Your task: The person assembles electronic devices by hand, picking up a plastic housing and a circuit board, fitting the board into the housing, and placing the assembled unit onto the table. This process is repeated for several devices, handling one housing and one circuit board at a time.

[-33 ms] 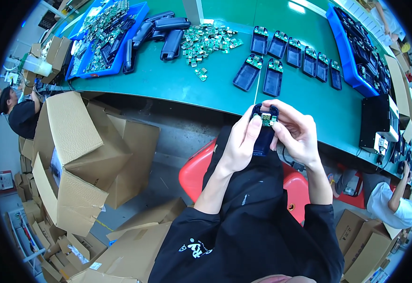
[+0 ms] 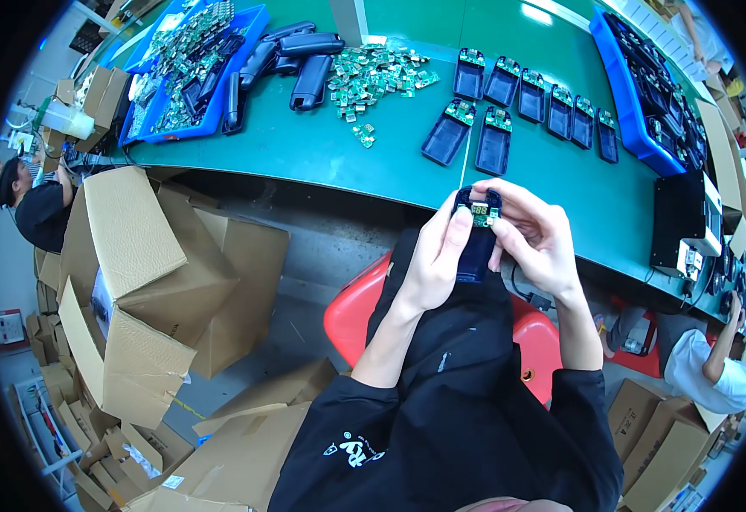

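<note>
Above my lap, just off the table's near edge, my left hand (image 2: 438,253) and my right hand (image 2: 541,242) hold a dark blue plastic casing (image 2: 473,263) between them. A small green circuit board (image 2: 481,215) with a digit display sits at the casing's far end. My left thumb presses by the board's left side, and the fingers wrap behind the casing. On the other side, my right thumb touches the board's right corner, while the right index finger curls over the casing's top edge. The casing's back is hidden.
Several open casings with boards (image 2: 494,141) lie in rows on the green table (image 2: 304,152). Loose circuit boards (image 2: 381,75) and closed dark casings (image 2: 311,81) lie leftward. Blue bins (image 2: 174,135) (image 2: 637,128) flank them. Cardboard boxes (image 2: 147,294) crowd the left; co-workers sit at both sides.
The casing and the fingers of my right hand have shifted very slightly to the left. Both hands keep their hold, and the things on the table have stayed put.
</note>
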`<state>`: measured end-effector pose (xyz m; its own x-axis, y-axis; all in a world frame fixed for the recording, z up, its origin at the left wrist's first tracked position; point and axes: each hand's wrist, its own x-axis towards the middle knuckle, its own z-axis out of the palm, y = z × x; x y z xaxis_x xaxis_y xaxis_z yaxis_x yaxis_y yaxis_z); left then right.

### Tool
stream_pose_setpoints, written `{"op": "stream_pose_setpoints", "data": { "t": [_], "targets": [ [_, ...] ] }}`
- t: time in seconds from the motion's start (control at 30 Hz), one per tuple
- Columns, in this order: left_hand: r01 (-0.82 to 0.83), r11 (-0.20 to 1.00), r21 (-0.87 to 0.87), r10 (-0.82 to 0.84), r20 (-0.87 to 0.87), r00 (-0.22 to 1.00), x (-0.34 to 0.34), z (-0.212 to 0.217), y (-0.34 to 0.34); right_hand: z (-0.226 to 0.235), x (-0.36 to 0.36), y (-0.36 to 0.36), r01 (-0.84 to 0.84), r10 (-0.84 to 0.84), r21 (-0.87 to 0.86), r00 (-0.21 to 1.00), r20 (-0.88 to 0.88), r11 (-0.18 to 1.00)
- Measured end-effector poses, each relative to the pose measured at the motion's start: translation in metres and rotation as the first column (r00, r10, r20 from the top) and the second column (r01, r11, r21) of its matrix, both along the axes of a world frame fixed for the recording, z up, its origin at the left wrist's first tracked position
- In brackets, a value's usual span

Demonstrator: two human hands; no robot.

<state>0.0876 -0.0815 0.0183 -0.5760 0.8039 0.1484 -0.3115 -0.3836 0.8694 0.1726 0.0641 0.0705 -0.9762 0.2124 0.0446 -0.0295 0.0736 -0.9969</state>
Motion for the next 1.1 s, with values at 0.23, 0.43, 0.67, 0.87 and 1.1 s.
{"op": "stream_pose_setpoints", "data": {
  "t": [0.23, 0.43, 0.67, 0.87, 1.1],
  "targets": [
    [0.063, 0.994, 0.092, -0.086, 0.275, 0.958, 0.001, -0.004, 0.011, 0.002, -0.006, 0.007, 0.106, -0.091, 0.265, 0.993, -0.071, 0.958],
    [0.158, 0.983, 0.098, -0.18, 0.281, 0.943, 0.003, -0.013, 0.018, 0.012, -0.007, 0.017, 0.153, 0.039, 0.793, 0.975, -0.217, 0.59],
    [0.079, 0.994, -0.07, -0.075, 0.059, 0.995, 0.01, -0.044, 0.027, 0.02, -0.008, 0.046, 0.136, -0.031, 0.772, 0.988, -0.149, 0.622],
    [0.016, 0.986, -0.164, -0.037, -0.12, 0.992, 0.017, -0.019, 0.015, -0.01, -0.03, 0.125, 0.232, -0.173, 0.78, 0.972, -0.16, 0.581],
    [-0.144, 0.953, -0.268, 0.057, -0.31, 0.949, -0.021, -0.002, -0.01, -0.018, -0.047, 0.134, 0.125, -0.04, 0.918, 0.992, -0.119, 0.375]
  ]
}}
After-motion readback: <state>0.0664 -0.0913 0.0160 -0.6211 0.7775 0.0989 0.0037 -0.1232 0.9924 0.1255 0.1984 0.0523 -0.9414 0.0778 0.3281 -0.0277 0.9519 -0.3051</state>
